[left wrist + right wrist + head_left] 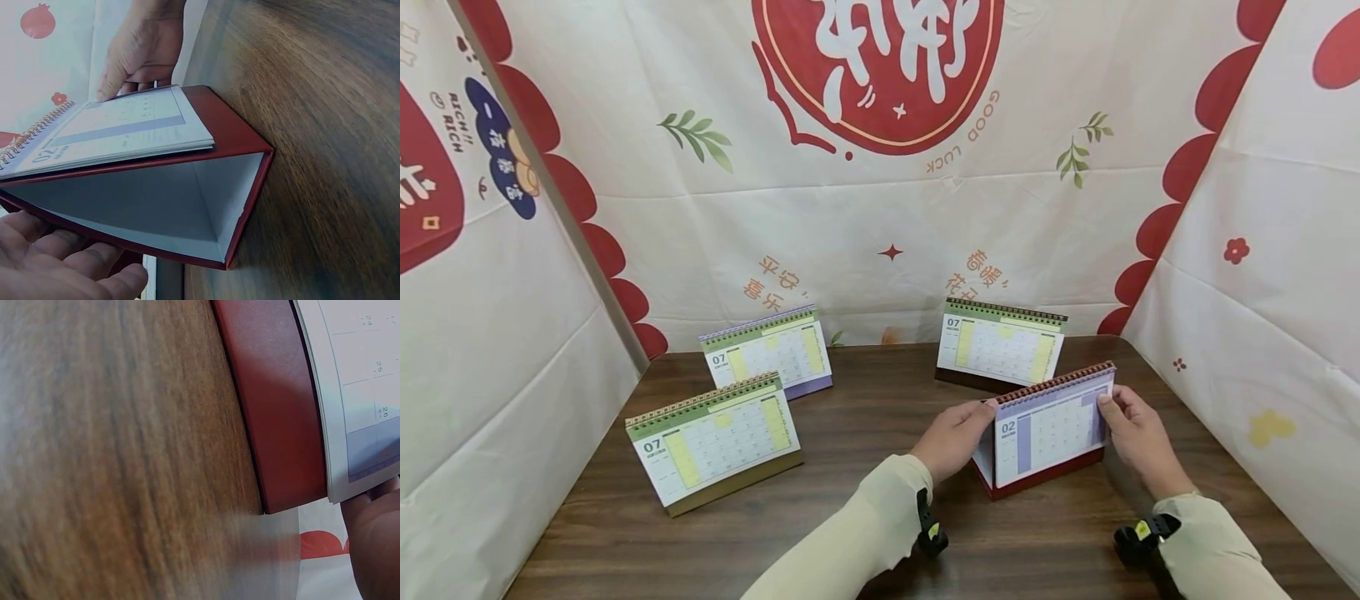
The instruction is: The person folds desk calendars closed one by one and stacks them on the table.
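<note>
Head view, two hands [953, 437] [1141, 433], four calendars [1051, 429] [1002, 343] [769, 354] [718, 446], one held

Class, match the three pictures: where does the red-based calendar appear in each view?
Head: the red-based calendar is right of centre, between the left hand and right hand.
Left wrist: left edge to the middle, its hollow end showing.
Right wrist: upper right, cut off by the frame, red base and page showing.
Shared landmark: the brown wood-grain tabletop, in all three.
</note>
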